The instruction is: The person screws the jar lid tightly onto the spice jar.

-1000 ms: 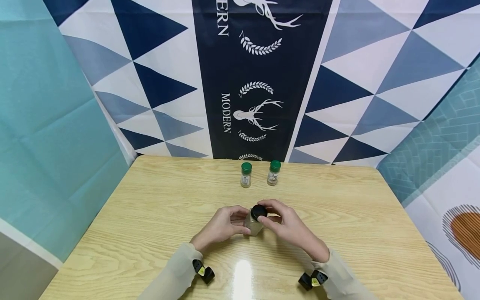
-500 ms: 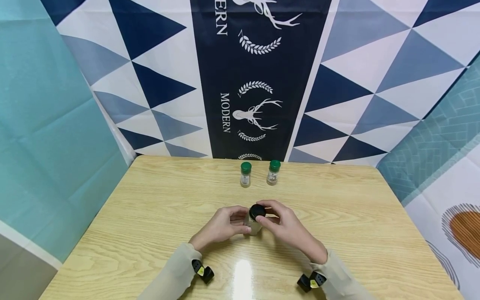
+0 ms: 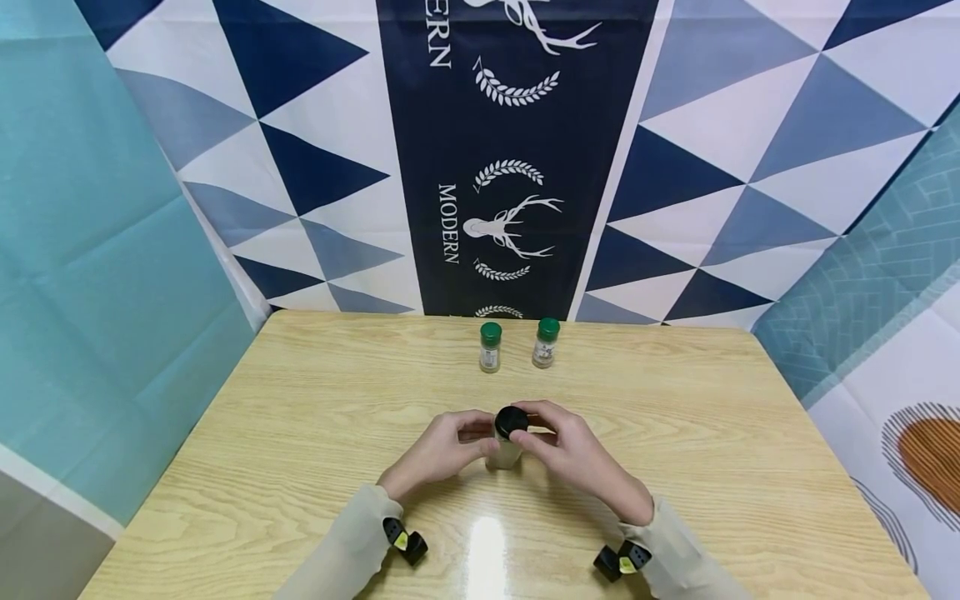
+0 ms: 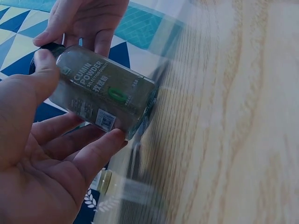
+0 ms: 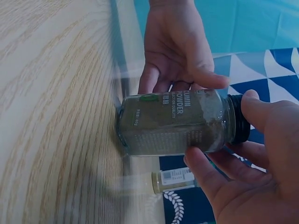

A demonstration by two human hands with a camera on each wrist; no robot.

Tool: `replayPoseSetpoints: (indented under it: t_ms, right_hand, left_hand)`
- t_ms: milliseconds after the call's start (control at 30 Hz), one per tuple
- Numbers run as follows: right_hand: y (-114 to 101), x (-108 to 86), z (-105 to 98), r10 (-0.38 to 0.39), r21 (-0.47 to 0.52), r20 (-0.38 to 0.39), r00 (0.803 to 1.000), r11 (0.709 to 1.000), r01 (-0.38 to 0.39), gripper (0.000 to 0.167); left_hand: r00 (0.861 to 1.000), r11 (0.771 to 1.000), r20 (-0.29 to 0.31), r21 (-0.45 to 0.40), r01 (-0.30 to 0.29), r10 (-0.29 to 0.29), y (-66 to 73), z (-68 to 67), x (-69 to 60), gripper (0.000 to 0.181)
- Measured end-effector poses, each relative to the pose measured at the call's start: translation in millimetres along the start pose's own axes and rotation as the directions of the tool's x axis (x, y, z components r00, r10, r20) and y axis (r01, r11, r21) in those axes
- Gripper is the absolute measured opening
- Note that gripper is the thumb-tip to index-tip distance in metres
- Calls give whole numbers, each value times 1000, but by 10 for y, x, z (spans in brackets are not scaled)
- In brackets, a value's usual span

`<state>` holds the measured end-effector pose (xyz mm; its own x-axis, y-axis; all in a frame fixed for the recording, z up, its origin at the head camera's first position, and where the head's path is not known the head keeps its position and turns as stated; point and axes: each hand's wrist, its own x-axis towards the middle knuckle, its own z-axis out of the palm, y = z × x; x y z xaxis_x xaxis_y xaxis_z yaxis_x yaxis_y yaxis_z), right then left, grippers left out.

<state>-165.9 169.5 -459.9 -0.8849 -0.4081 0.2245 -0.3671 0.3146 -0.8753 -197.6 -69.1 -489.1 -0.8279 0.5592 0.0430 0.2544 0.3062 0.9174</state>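
Note:
A glass jar of cumin powder (image 3: pixel 504 455) stands upright on the wooden table, a black screw cap (image 3: pixel 512 422) on its top. My left hand (image 3: pixel 446 447) holds the jar's body from the left, thumb in front and fingers behind. From the right, my right hand (image 3: pixel 572 448) grips the cap between thumb and fingers. In the left wrist view, the jar's printed label (image 4: pixel 88 72) faces the camera. The right wrist view shows brown powder filling most of the jar (image 5: pixel 163 126), with my right thumb (image 5: pixel 252 105) on the cap's side.
Two small spice bottles with green caps, a left one (image 3: pixel 490 348) and a right one (image 3: pixel 546 343), stand near the table's back edge. Behind the table (image 3: pixel 337 383) hangs a patterned cloth (image 3: pixel 315 125), with a teal cloth (image 3: pixel 112 250) at the left.
The jar and its cap have shifted slightly to the left between my hands. My left thumb has moved up a little on the jar. Both green-capped bottles stay in place.

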Motion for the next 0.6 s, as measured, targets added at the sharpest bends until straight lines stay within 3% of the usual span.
replayPoseSetpoints:
  t_ms: [233, 600]
  right_hand:
    - [9, 9, 8, 6, -6, 10, 1000, 1000, -6, 41]
    - [94, 13, 2, 18, -36, 79, 997, 999, -15, 44]
  left_hand:
    - [1000, 1000, -10, -8, 9, -9, 13, 4, 5, 42]
    - [1000, 999, -14, 47, 20, -20, 29, -7, -16, 44]
